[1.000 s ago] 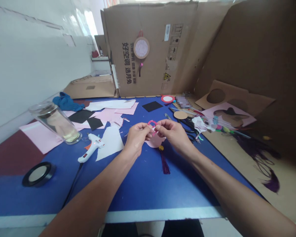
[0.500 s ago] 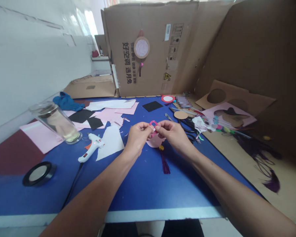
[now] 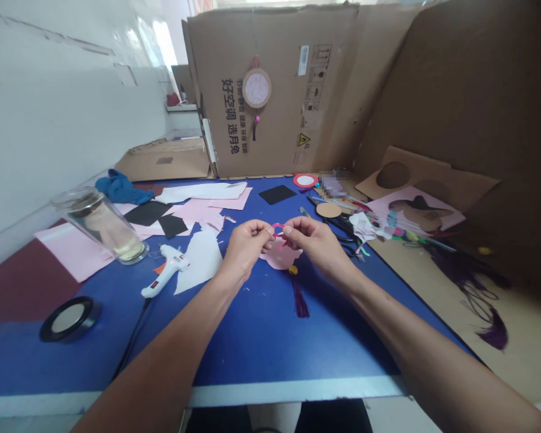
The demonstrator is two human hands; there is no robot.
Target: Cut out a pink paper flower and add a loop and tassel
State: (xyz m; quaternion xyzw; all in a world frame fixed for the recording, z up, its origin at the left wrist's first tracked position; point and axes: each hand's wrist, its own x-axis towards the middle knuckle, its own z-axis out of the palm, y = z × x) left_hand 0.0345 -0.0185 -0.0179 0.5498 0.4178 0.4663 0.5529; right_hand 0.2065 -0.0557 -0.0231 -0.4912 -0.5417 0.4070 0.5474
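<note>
My left hand (image 3: 249, 245) and my right hand (image 3: 310, 242) pinch a looped pink pipe cleaner (image 3: 278, 227) between thumbs and fingers, one at each side. The loop's lower part is partly hidden by the fingers. Right below it lies a pale pink paper piece (image 3: 279, 257) with a rounded edge, partly covered by my hands. At its lower right edge sits a yellow bead (image 3: 293, 270), from which a dark purple tassel (image 3: 301, 304) trails toward me across the blue table (image 3: 315, 355).
On the left are a white glue gun (image 3: 165, 273), a black tape roll (image 3: 70, 319) and a glass jar (image 3: 103, 225). Paper scraps (image 3: 201, 261) lie behind. Tools, beads and cardboard cut-outs (image 3: 426, 180) crowd the right. A round ornament (image 3: 256, 88) hangs on the cardboard wall.
My hands have spread slightly apart, the left moving a little left. The pink loop now sits flatter and wider between them, and more of the pink paper shows.
</note>
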